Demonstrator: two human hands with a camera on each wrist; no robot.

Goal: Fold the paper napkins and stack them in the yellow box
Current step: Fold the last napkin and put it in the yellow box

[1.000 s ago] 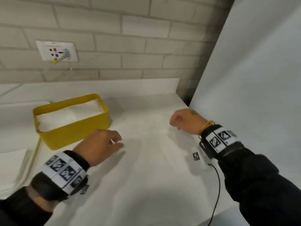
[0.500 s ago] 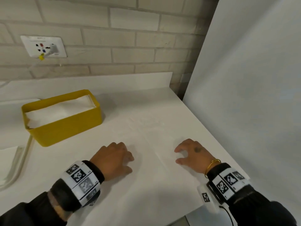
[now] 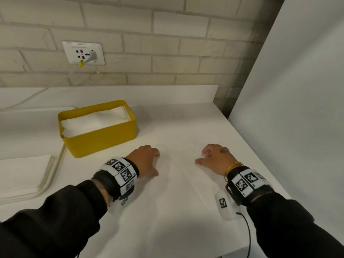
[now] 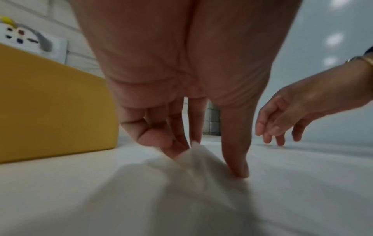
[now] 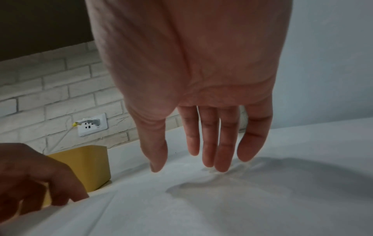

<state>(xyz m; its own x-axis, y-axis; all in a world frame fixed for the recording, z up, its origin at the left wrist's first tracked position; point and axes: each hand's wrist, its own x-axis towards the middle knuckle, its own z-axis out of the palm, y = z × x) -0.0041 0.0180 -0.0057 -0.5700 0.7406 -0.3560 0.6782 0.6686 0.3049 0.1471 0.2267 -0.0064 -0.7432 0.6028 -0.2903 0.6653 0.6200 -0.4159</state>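
Note:
A white paper napkin lies spread on the white counter between my hands. My left hand is on its left part. In the left wrist view the left hand pinches a raised fold of the napkin between thumb and fingers. My right hand rests on the right part. Seen from the right wrist, the right hand has straight fingers whose tips touch the napkin. The yellow box stands behind my left hand and holds folded napkins.
A stack of flat napkins lies on a tray at the left. A wall socket with a plug and cable is on the brick wall. A white panel borders the counter's right edge. A black cable trails from my right wrist.
Both hands have drawn back from the far part of the counter towards me and come down onto the napkin. The right hand has uncurled from a fist.

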